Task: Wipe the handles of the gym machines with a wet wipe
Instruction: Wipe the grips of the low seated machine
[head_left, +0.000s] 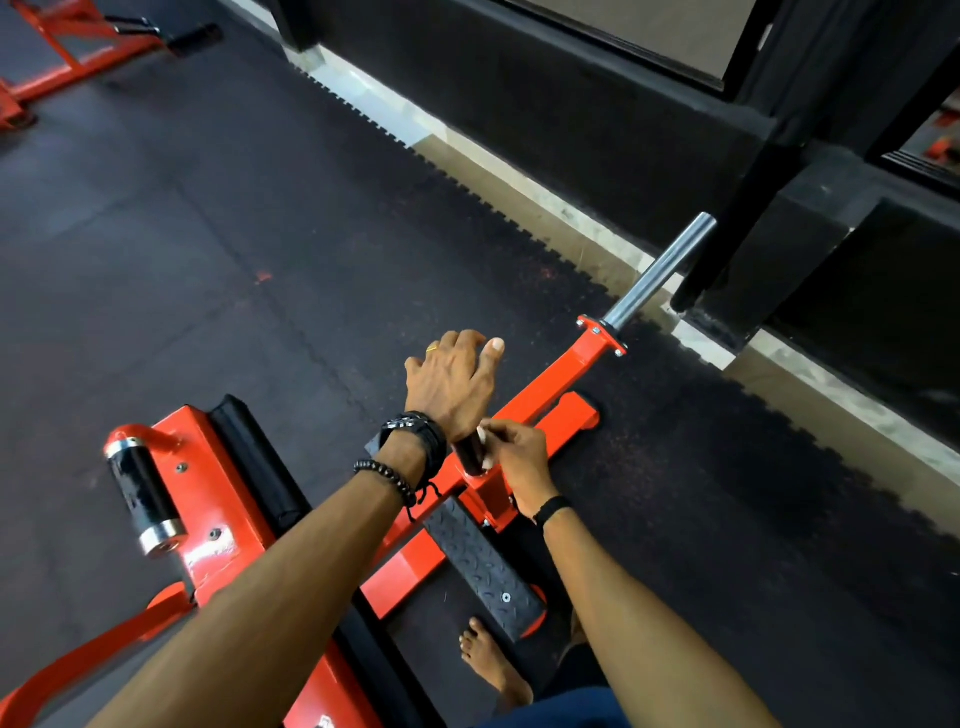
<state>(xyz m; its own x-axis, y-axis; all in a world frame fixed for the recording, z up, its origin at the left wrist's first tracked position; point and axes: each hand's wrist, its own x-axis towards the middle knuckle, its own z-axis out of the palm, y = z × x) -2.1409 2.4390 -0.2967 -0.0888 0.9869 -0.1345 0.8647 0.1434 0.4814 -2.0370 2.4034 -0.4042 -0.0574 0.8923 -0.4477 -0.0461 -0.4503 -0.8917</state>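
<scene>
A short black handle (469, 453) stands on the orange machine arm (563, 371) at the centre. My left hand (451, 382) lies over the handle's upper end, its fingers curled down out of sight and its thumb sticking out. My right hand (517, 460) pinches a white wet wipe (484, 441) against the right side of the handle. Only a small edge of the wipe shows between the fingers. A second black handle (140, 491) with silver end caps sits on the orange frame at the left, untouched.
A steel weight peg (660, 267) juts from the arm toward a black wall and pillar (753, 208). A black tread plate (480, 564) lies beside my bare foot (491, 657). Dark rubber mats (234, 234) cover the floor. Another orange machine (62, 57) stands far left.
</scene>
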